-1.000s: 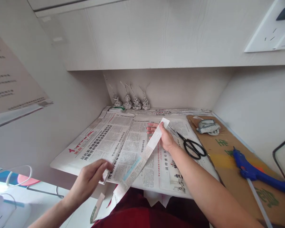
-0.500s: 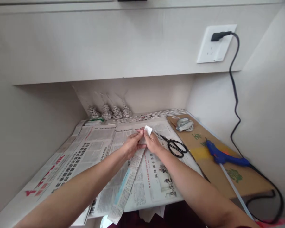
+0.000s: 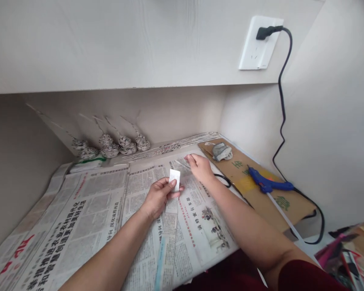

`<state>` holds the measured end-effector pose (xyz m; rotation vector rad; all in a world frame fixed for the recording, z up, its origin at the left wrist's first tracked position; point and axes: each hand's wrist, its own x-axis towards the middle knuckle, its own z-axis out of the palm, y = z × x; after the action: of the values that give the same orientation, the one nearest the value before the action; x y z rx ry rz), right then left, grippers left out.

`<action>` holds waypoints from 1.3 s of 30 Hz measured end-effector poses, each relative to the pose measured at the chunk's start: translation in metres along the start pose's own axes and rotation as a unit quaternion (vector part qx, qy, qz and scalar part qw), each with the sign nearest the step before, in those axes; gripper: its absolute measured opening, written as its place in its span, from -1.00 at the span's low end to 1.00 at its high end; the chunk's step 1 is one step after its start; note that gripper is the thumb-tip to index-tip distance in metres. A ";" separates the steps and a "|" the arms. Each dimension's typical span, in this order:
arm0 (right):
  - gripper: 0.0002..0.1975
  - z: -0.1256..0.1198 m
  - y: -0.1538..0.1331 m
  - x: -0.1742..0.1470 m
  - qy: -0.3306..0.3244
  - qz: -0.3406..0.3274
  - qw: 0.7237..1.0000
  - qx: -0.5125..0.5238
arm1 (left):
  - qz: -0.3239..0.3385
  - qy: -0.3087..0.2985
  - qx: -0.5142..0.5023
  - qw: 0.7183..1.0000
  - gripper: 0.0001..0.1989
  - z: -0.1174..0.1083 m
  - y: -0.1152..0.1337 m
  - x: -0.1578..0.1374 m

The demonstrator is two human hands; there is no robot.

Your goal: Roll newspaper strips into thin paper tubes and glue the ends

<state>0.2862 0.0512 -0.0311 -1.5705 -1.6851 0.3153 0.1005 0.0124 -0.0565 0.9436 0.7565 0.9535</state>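
My left hand [image 3: 162, 196] pinches a folded newspaper strip [image 3: 170, 226] between thumb and fingers, above the newspaper-covered table. The strip's small white folded end [image 3: 174, 178] sticks up past the thumb, and its length with a blue band hangs toward me. My right hand [image 3: 199, 166] is apart from it, farther back and to the right, with curled fingers. A thin pale rod [image 3: 182, 164] shows beside those fingers; whether they grip it, I cannot tell. Behind my right wrist, a black scissors handle [image 3: 223, 180] shows; the blades are hidden.
Several gourd-shaped woven paper pieces [image 3: 127, 145] stand at the back left, beside thin rolled paper sticks [image 3: 176, 146]. On cardboard [image 3: 230, 178] at the right lie a grey cloth bundle [image 3: 222, 151] and a blue glue gun [image 3: 268, 182]. Its black cord [image 3: 281, 97] reaches the wall socket [image 3: 256, 54].
My hands have moved apart: the left keeps the paper strip, while the right has let go of it and shifted toward the scissors, now partly covering them. The view has turned slightly.
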 end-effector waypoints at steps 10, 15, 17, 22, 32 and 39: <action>-0.77 -0.055 0.028 0.004 -0.152 0.125 0.964 -0.179 | 0.033 0.027 -0.015 0.999 -0.73 0.002 -0.001 -0.001; -0.73 -0.055 0.031 0.002 -0.170 0.109 0.964 -0.172 | 0.032 0.022 -0.011 0.999 -0.73 0.001 -0.001 0.000; -0.79 -0.050 0.034 0.003 -0.148 0.101 0.968 -0.176 | 0.028 0.023 -0.009 0.999 -0.73 0.001 -0.002 0.000; -0.82 -0.037 0.040 0.008 -0.094 0.066 0.977 -0.181 | 0.020 0.028 -0.015 0.999 -0.72 0.001 -0.001 0.001; -0.69 -0.054 0.067 0.011 0.140 0.225 0.926 -0.268 | 0.031 0.045 -0.021 0.998 -0.74 0.002 0.008 -0.002; -0.69 -0.051 0.077 0.018 0.105 0.253 0.923 -0.271 | 0.028 0.025 -0.016 0.999 -0.73 0.001 0.005 -0.002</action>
<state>0.3781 0.0666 -0.0420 -2.3605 -1.2297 -0.0819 0.0994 0.0119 -0.0508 0.9191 0.7588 1.0391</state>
